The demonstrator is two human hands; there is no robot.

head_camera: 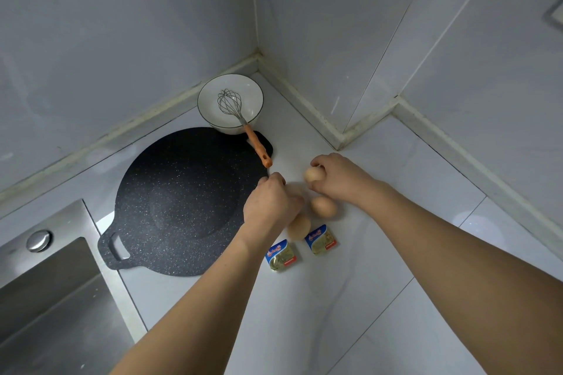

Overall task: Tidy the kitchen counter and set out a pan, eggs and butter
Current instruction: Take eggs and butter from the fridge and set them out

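- Gripping a smooth tan egg from above, the right hand curls its fingers round it, just right of the pan.
- Left hand hangs at the pan's right edge, fingers curled; whether it holds anything I cannot tell.
- Pan: flat, round, black-speckled, lying on the white counter.
- Two more eggs and two foil butter packets lie right of the pan.
- Beyond the pan, a glossy white bowl holds a wire whisk; its orange handle overhangs the pan.
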